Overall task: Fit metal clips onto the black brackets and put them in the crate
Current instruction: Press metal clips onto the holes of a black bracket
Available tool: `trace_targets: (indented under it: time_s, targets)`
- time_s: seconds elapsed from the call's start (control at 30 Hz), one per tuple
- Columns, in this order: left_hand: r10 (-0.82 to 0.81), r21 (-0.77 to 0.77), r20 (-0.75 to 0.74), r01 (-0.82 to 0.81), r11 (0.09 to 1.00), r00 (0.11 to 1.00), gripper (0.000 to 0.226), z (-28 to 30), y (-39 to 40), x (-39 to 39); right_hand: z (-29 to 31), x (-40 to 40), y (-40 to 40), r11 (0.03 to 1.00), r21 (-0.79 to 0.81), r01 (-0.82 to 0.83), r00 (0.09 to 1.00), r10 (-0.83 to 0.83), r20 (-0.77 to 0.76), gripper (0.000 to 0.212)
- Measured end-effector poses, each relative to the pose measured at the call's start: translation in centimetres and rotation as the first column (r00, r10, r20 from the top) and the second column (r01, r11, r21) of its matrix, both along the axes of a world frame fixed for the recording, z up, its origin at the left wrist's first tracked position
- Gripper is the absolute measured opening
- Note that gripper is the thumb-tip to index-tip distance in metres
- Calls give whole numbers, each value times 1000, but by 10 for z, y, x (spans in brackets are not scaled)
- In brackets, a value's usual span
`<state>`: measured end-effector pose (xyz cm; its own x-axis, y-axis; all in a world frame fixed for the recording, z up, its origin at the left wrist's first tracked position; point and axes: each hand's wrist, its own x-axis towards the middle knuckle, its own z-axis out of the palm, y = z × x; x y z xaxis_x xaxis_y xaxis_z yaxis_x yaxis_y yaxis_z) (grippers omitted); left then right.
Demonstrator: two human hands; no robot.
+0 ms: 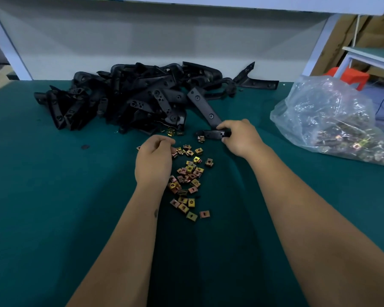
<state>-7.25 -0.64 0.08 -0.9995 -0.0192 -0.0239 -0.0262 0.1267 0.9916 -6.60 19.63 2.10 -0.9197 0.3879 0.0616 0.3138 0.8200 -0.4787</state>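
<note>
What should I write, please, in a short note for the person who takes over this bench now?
Right hand: its grip holds one black bracket by its end, just above the table.
Left hand: fingers curled at the loose metal clips; whether it pinches one cannot be told.
Bracket pile lies at the back of the green table; a clear bag with more clips lies on the right.
Done: no finished bracket is visible. No crate is in view.
Left: clip the held bracket, then the pile.
</note>
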Motion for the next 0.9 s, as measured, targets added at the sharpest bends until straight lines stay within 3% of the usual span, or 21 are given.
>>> trace_targets:
  time_s: [0.17, 0.23, 0.4, 0.6, 0.67, 0.73, 0.83, 0.9]
  targets:
    - [15, 65, -23, -13, 998, 1000, 28, 2, -6, 4, -9, 12, -12, 992, -90, 94, 982, -107, -158, 22]
    - [14, 80, -22, -12, 997, 1000, 29, 2, -8, 5, -17, 19, -17, 969, -184, 163, 940, -209, -269, 17]
    - [9, 96, -5, -9, 995, 1000, 29, 3, -8, 5, -24, 29, -29, 944, -234, 235, 818, -322, -477, 15]
    - [-32, 384, 39, 14, 923, 999, 26, 11, -11, 6, -19, 39, -30, 843, -509, 176, 690, -474, -547, 15]
    - [-143, 482, 75, 90, 872, 987, 26, 15, -12, 8, -13, 42, -38, 909, -410, 75, 630, -362, -687, 10]
    - [-314, 568, 110, 199, 798, 943, 44, 16, -14, 7, -9, 43, -54, 988, -153, -21, 593, -111, -798, 7]
    - [-503, 727, 86, 291, 622, 860, 70, 17, -24, 5, -8, 39, -81, 964, 171, -203, 630, 262, -731, 9]
    - [-525, 763, 28, 321, 562, 851, 62, 17, -30, 5, -10, 37, -95, 923, 267, -276, 639, 384, -667, 15]
